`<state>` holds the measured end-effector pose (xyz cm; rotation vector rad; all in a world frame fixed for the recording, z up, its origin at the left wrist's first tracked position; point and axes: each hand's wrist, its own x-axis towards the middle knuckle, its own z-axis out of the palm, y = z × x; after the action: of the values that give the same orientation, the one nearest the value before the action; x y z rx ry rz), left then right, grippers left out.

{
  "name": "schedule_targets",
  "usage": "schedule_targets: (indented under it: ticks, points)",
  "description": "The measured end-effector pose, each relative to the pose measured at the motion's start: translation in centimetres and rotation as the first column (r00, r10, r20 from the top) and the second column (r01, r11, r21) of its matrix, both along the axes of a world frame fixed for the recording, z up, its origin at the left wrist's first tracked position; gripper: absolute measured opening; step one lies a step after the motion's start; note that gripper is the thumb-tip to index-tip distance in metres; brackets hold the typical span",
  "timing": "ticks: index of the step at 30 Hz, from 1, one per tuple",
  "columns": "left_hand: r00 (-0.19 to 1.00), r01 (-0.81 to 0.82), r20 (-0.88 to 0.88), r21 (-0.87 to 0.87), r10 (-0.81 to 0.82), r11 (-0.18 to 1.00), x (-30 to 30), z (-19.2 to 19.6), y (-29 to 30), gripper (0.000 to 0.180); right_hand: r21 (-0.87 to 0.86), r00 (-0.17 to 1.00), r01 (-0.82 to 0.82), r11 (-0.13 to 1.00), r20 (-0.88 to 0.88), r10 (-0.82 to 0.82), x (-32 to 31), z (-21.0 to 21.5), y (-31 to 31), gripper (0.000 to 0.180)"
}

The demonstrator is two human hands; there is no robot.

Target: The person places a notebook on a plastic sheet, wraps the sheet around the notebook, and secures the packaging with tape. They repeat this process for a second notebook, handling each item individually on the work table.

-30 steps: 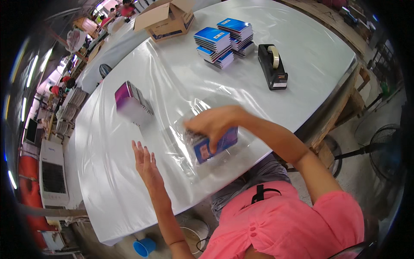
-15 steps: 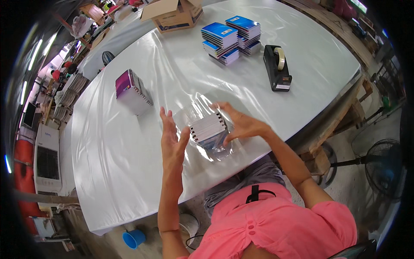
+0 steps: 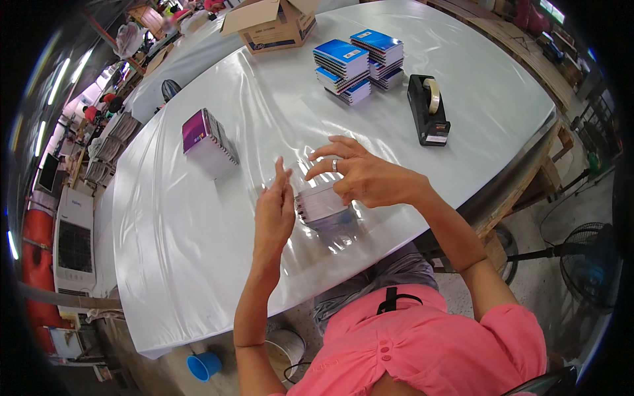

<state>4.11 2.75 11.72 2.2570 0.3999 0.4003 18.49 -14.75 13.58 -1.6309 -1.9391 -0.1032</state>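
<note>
A small stack of spiral-bound notebooks (image 3: 322,203) lies on the near part of the table, its pale page edges facing up. Clear plastic film (image 3: 340,239) surrounds it, shiny and creased on the near side. Along the stack's left side is my left hand (image 3: 273,214), fingers stretched forward, open, beside the film. My right hand (image 3: 373,175) reaches over the stack's far right corner with fingers apart and bent, a ring on one finger. Whether its fingertips touch the film is hard to see.
A purple-covered notebook stack (image 3: 210,145) stands to the left. Farther back are blue-covered notebook stacks (image 3: 341,56), a black tape dispenser (image 3: 429,112) at the right and an open cardboard box (image 3: 274,30). The white-covered table (image 3: 178,264) ends close to my body. A blue bucket (image 3: 203,365) stands below.
My right hand has moved from the stack's right side to over its far edge. My left hand's fingers have come closer together and nearer the stack. The view has shifted slightly.
</note>
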Motion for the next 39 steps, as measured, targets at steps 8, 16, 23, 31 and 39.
schedule_targets:
  ticks: [8,16,23,31,39]
  points:
    - [0.918,0.056,0.365,-0.514,0.159,0.856,-1.4,1.6,-0.2,0.052,0.122,0.982,0.187,0.975,-0.050,-0.182,-4.0,-0.3,0.9,0.024]
    - [0.935,0.140,0.349,-0.191,-0.066,0.972,-6.2,-8.3,2.5,0.031,0.062,0.962,0.208,0.976,0.168,-0.216,-6.3,-2.0,1.5,0.005]
    - [0.912,0.274,0.260,0.189,-0.317,0.943,-4.1,-7.3,4.0,0.044,0.162,0.968,0.208,0.965,0.108,-0.227,-6.1,-1.5,0.8,0.003]
    - [0.862,0.405,0.054,0.527,-0.505,0.747,-2.4,-3.9,4.6,0.053,0.133,0.989,0.134,0.982,-0.079,-0.124,-4.4,-0.5,-0.5,0.008]
    - [0.807,0.529,0.097,0.321,-0.583,0.785,-0.8,-4.6,4.0,0.054,0.145,0.670,0.297,0.944,-0.736,-0.098,0.1,-7.3,-4.7,0.028]
